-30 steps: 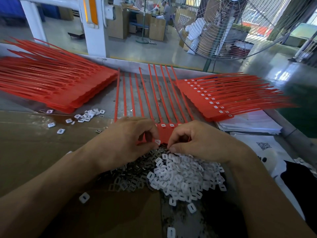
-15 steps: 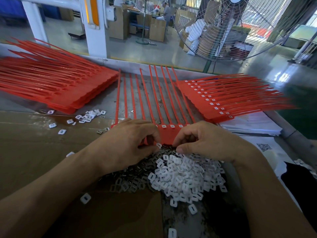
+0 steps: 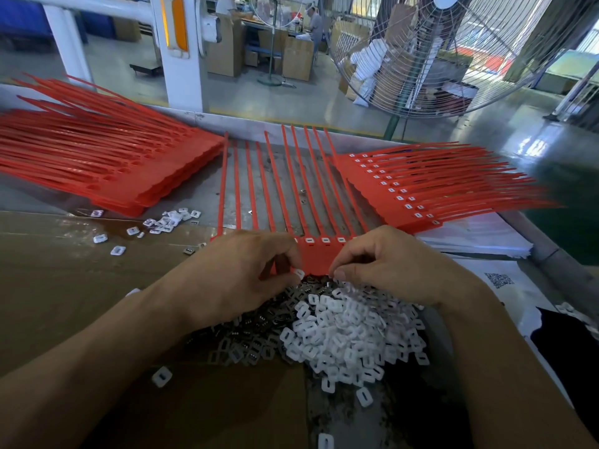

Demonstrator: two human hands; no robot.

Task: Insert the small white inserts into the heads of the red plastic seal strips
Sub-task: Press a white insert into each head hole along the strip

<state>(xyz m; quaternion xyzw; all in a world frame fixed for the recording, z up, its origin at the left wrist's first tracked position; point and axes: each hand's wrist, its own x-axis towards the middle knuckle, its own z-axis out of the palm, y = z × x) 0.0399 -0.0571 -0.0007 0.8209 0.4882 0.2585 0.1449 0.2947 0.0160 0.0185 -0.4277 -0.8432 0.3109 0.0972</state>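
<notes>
So the left hand [image 3: 240, 273] pinches one white insert [image 3: 298, 273] at the near edge of the red seal strip sheet [image 3: 316, 259]. The right hand [image 3: 385, 267] pinches that edge too. Three heads [image 3: 325, 240] show inserts, same as half a second ago. One loose insert pile [image 3: 350, 338] sits below, two red stacks [image 3: 107, 163] flank the tabletop [image 3: 64, 286]. Hands barely shifted.

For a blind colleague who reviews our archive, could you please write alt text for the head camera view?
Two bare hands work on a comb of red seal strips: the left hand pinches a small white insert at its near edge, and the right hand grips it. A pile of white inserts lies below; stacks of red strips flank them.
</notes>
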